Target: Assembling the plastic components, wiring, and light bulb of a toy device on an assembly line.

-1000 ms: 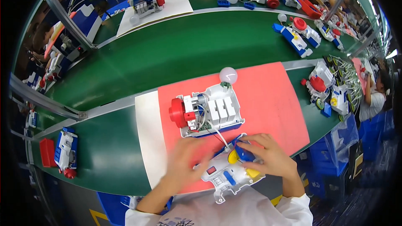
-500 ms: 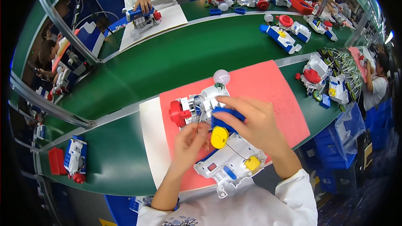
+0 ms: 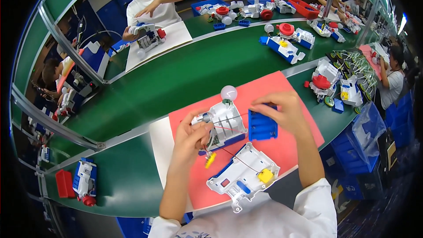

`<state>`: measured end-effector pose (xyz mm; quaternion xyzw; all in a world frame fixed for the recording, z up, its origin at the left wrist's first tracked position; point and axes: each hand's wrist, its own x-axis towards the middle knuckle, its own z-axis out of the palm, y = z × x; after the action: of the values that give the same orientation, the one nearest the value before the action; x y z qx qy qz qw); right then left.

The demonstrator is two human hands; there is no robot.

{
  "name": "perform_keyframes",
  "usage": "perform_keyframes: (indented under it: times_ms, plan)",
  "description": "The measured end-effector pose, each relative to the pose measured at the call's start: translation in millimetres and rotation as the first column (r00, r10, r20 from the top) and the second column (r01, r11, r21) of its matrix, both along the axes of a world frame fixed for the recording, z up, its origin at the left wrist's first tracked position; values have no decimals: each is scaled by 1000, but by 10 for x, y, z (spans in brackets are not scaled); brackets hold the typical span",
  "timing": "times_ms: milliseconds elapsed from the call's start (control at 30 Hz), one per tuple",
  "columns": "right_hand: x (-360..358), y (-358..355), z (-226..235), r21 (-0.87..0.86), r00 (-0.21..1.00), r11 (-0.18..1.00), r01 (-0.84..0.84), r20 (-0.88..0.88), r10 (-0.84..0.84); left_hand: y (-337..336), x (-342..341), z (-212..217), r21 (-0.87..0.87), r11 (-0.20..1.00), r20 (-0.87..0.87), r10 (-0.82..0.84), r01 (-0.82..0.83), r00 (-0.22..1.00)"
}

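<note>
My right hand [image 3: 285, 112] grips the upper edge of a blue battery box [image 3: 263, 126], its open compartments facing up. Thin red and black wires [image 3: 229, 121] run from the box across to my left hand [image 3: 193, 134], which is closed with thumb and fingers pinched around wires by the motor. Below that hand a small yellow piece [image 3: 211, 160] dangles on its leads. Under the wires lies an open white toy housing [image 3: 224, 119] with a pale ball [image 3: 228, 92] at its far end. Nearer me rests a white shell half [image 3: 242, 174] with a yellow block [image 3: 265, 176].
A pink mat [image 3: 286, 150] covers the bench, over a white board [image 3: 161, 145]. At left are a toy unit [image 3: 84, 178] and a red bin [image 3: 65, 184]. Part-built units [image 3: 324, 81] and wire bundles [image 3: 359, 64] sit right. Across the green belt [image 3: 194, 66], a person handles another unit.
The blue battery box has moved right, away from the housing, and turned so its compartments show. The wires now stretch between my hands. The yellow piece hangs below my left hand.
</note>
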<state>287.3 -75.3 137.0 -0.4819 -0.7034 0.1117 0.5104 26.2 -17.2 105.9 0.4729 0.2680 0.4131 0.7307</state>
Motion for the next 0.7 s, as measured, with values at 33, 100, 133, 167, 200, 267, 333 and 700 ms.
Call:
perform_keyframes:
  times_ms: [33,100,133,167,200,267,333,700]
  plan:
    - [2,-98,-4,-63,996,998,24,-84,-29,56,49,55,17,1000,-61,2,-1,998]
    - [-13,-237,4,16,961,984,179,-218,-171,128,131,189,47,999,-119,8,-2,993]
    - [-23,-311,30,15,916,950,313,-270,-297,137,172,250,11,983,-112,-182,184,977]
    - [10,-292,52,28,892,907,420,-195,-407,147,213,294,-25,931,-99,-364,363,926]
    - [52,-234,48,79,887,883,462,-59,-459,117,342,304,-33,946,-99,-325,323,941]
    - [60,-109,-30,293,835,834,468,162,-526,210,456,238,-75,944,-75,-327,322,942]
    - [-79,-179,-102,271,853,886,376,273,-446,335,528,104,-106,956,-79,-284,275,956]
    - [-248,101,-397,-346,948,938,-22,-304,-90,503,744,133,966,256,-210,699,35,684]
